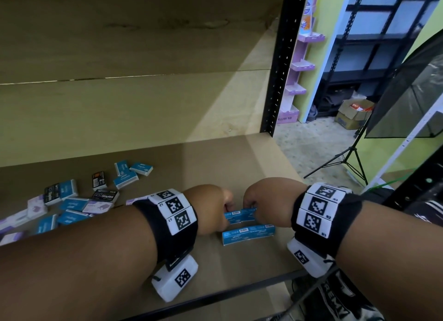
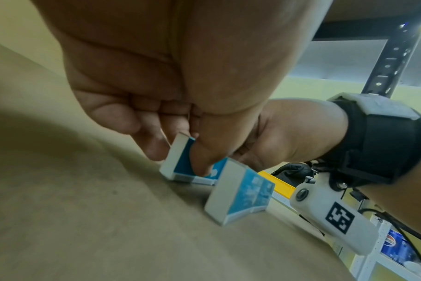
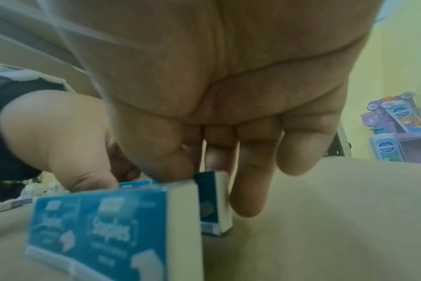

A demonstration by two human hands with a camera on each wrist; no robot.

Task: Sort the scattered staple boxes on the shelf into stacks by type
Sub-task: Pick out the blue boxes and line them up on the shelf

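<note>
On the brown shelf board [image 1: 215, 157], two rows of blue staple boxes stand on edge at the middle. The far row [image 1: 239, 216] is held from both ends. My left hand [image 1: 229, 207] pinches its left box [image 2: 173, 152] between thumb and fingers [image 2: 154, 150]. My right hand [image 1: 248, 204] pinches the right box [image 3: 216, 209], thumb in front and fingers behind. The near row [image 1: 248, 234] stands free just in front of it, its "Staples" face [image 3: 103, 228] close to the right wrist camera.
A scattered heap of blue [image 1: 72, 204], black [image 1: 105, 196] and pale purple boxes [image 1: 36, 208] lies on the shelf's left side. A black upright post [image 1: 282, 64] bounds the shelf on the right. The front rail [image 1: 227, 294] runs below my wrists.
</note>
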